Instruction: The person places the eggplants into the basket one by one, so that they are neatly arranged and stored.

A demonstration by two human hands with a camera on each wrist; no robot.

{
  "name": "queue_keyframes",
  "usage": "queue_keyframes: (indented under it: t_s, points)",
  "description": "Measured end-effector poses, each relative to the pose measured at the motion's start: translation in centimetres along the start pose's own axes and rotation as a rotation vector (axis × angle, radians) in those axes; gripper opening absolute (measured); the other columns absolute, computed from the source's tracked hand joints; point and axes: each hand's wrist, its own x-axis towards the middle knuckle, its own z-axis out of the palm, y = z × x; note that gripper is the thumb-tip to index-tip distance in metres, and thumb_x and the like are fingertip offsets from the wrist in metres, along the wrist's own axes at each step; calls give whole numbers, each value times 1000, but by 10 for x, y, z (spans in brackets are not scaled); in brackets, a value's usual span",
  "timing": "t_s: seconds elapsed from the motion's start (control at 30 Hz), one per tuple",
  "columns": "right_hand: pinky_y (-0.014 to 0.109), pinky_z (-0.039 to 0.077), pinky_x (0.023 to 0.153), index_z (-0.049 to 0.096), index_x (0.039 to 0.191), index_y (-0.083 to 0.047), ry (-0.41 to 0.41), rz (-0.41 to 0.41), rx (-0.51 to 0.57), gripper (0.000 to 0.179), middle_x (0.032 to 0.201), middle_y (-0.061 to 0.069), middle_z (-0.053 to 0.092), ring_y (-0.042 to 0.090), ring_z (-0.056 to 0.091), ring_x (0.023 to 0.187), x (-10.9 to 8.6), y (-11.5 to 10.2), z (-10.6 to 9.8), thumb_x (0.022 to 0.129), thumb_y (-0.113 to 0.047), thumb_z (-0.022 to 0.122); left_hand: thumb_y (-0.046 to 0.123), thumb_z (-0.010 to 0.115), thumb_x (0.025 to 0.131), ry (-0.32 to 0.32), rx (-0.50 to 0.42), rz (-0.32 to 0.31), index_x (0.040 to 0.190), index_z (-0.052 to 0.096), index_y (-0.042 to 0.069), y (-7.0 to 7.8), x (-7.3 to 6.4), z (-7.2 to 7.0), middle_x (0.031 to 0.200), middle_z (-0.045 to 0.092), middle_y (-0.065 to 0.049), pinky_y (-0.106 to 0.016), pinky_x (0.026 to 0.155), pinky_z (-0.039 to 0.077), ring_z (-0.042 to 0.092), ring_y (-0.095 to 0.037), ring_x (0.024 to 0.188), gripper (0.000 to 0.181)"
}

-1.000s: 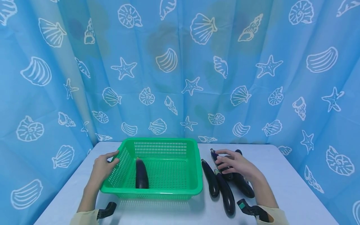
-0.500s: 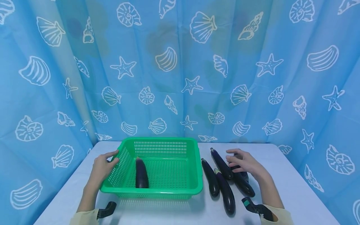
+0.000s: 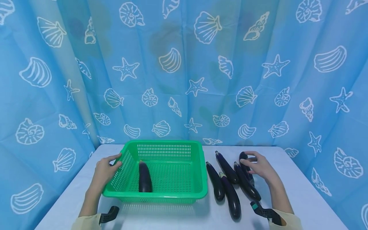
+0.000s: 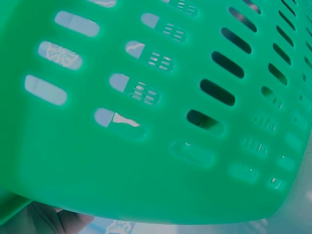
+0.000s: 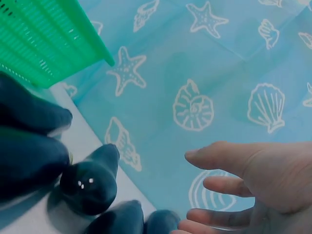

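My left hand [image 3: 104,172] holds the left rim of a green plastic basket [image 3: 155,195]; in the left wrist view the slotted wall [image 4: 112,170] hides most of that hand. One dark purple eggplant [image 3: 145,177] lies inside the basket. My right hand [image 3: 260,166] is at the rightmost eggplant [image 3: 243,156] of a loose group, thumb and fingers spread about its far end. In the right wrist view the fingers look extended, not closed round anything. Beside that eggplant lie others: one [image 3: 248,185] next to it, one [image 3: 227,167] farther back, one [image 3: 231,199] in front, one [image 3: 214,183] nearest the basket.
A white-covered table [image 3: 161,218] bears everything. Blue curtains [image 3: 184,80] with white shell and starfish prints stand close behind the table and along both sides. The basket's right wall stands close to the leftmost loose eggplant.
My right hand has moved right, from over the back-left eggplant to the rightmost one, uncovering the eggplants it hid. The left hand and basket have stayed put.
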Motion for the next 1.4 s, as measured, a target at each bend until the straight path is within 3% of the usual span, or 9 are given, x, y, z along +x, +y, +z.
queue_keyframes:
  t_s: [0.37, 0.6, 0.83, 1.17, 1.4]
  points:
    - [45, 55, 87, 33, 147, 2, 30, 46, -66, 75, 136, 39, 44, 50, 56, 116, 4, 17, -2, 94, -44, 60, 18, 57, 94, -1, 7, -2, 136, 57, 4, 1, -1, 0, 128, 60, -30, -27, 60, 47, 65, -21, 76, 44]
    - [45, 56, 85, 34, 146, 2, 33, 55, -80, 72, 133, 40, 46, 49, 58, 112, 6, 21, 0, 94, -39, 61, 17, 56, 93, -4, -7, 6, 136, 57, 3, 2, 0, -1, 108, 67, -27, -29, 54, 44, 58, -18, 64, 45]
    - [42, 57, 81, 35, 146, 2, 29, 79, -117, 69, 131, 39, 48, 47, 59, 108, 8, 25, 2, 94, -36, 61, 17, 56, 93, -1, -6, 14, 136, 57, 3, 1, -1, -1, 118, 65, -29, -29, 56, 46, 60, -18, 67, 45]
    - [41, 55, 74, 34, 145, 5, -2, 114, -153, 69, 124, 37, 52, 39, 62, 97, 12, 29, 8, 94, -32, 62, 17, 56, 93, 2, 5, -4, 135, 57, 3, 0, -1, 0, 115, 66, -28, -29, 56, 44, 58, -18, 66, 45]
    - [41, 56, 76, 33, 145, 4, -4, 158, -151, 67, 127, 37, 49, 42, 61, 101, 13, 35, 11, 94, -30, 61, 17, 56, 92, 10, 9, 5, 135, 58, 3, 2, 0, -1, 113, 67, -28, -29, 56, 44, 58, -18, 65, 45]
